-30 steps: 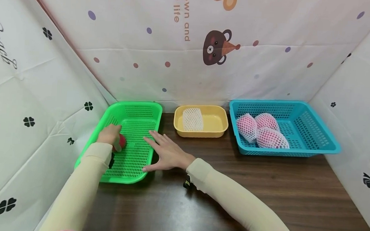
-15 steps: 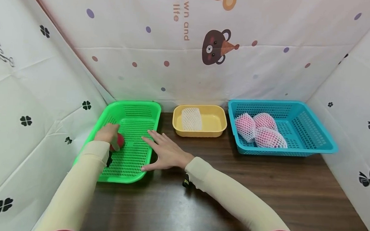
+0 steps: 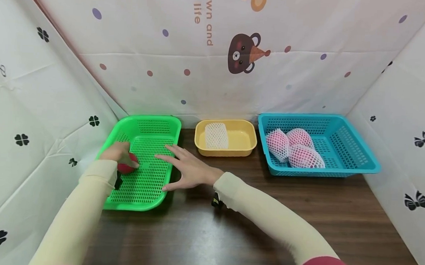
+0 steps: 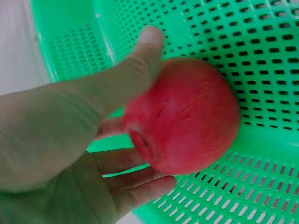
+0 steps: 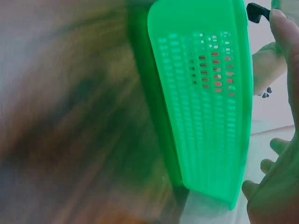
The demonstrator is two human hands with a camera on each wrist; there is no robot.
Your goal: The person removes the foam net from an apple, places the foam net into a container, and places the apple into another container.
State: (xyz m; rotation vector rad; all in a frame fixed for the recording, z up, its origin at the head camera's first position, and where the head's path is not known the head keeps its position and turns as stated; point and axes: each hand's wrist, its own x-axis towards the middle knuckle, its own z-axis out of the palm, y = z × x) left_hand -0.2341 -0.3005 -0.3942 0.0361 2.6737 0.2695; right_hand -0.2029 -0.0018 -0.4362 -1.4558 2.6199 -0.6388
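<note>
Inside the green basket (image 3: 148,205) at the left, my left hand (image 3: 116,152) holds a red apple (image 4: 196,119). The left wrist view shows the thumb over one side of the apple and the fingers under the other. My right hand (image 3: 193,169) hovers at the basket's right rim, fingers spread and nothing in its grasp. In the right wrist view, bits of red show through the holes of the basket wall (image 5: 205,126).
A yellow tray (image 3: 242,139) holding a white foam net (image 3: 216,136) stands at the back middle. At the right, a blue basket (image 3: 347,154) holds pink fruits in foam nets (image 3: 305,156). Fabric walls (image 3: 149,39) enclose the brown table (image 3: 257,237).
The head view has shifted slightly, so everything sits further left. My left hand has turned a little, showing more of the apple. The right hand stays by the rim, fingertips slightly further over the basket.
</note>
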